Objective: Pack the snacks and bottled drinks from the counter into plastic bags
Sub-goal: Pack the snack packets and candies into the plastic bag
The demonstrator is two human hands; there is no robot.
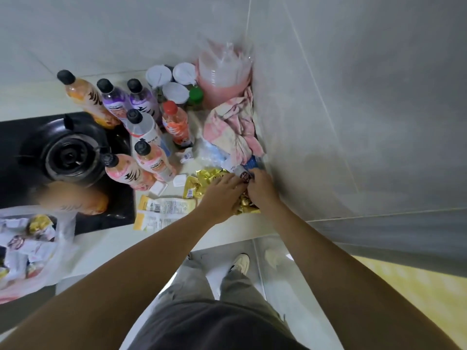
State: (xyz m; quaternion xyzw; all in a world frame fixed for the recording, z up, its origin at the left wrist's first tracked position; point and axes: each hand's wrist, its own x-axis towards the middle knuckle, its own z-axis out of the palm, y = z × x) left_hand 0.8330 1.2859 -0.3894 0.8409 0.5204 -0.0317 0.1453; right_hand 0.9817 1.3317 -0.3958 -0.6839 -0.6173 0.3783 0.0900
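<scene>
Gold foil snack packets [202, 181] lie on the counter near the wall corner. My left hand [222, 195] rests on them with fingers spread. My right hand [260, 189] pinches a small dark round-labelled snack [244, 177] just beyond the gold pile. Two flat white-and-yellow packets [166, 206] lie nearer the counter's front edge. Several bottled drinks [141, 127] with black or red caps stand left of the snacks. A clear plastic bag [27, 246] holding several snacks lies at the far left.
A black gas stove [68, 152] fills the left counter. White-lidded cups [177, 92], a pink bag of plastic [222, 74] and a pink crumpled cloth [232, 125] crowd the back corner. Tiled walls close the right side. The counter edge [227, 231] is just below my hands.
</scene>
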